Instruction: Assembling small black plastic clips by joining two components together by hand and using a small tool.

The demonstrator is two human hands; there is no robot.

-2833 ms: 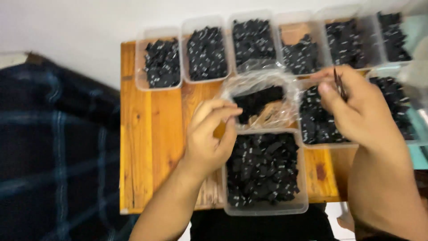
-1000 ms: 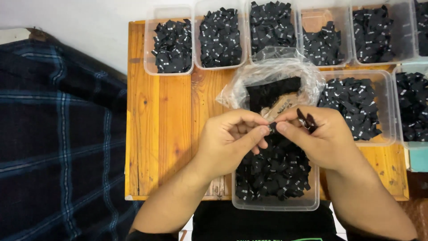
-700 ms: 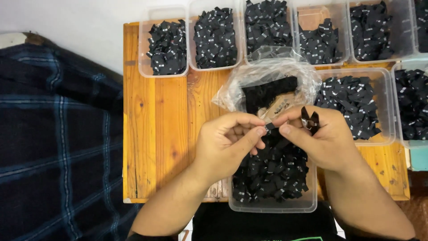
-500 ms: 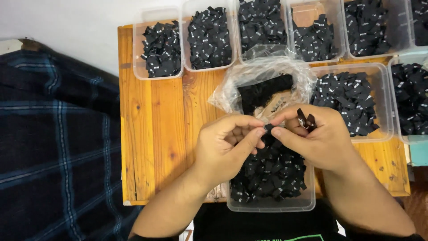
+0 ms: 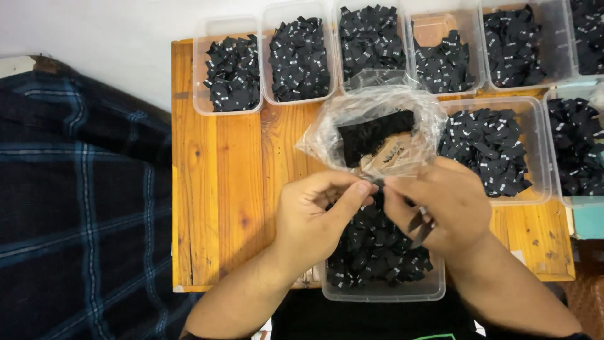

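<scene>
Spanning the middle of the frame: slatted orange-brown wooden worktop (image 5: 220,208), crowded along the top and right with clear plastic tubs of small black fabric labels (image 5: 299,58). Sitting just above centre: crinkled clear plastic bag (image 5: 377,129), lightweight, likely sliding or tipping if brushed. Waiting below the hands, at lower centre: clear rectangular tub of black labels (image 5: 377,264), overhanging the near edge, risking a spill if bumped. Meeting over it: left hand (image 5: 314,217) and right hand (image 5: 443,211), fingers narrow, pinching one tiny black label (image 5: 375,184); probably slipping easily. Small dark tool tucked in right palm, likely snagging.
</scene>
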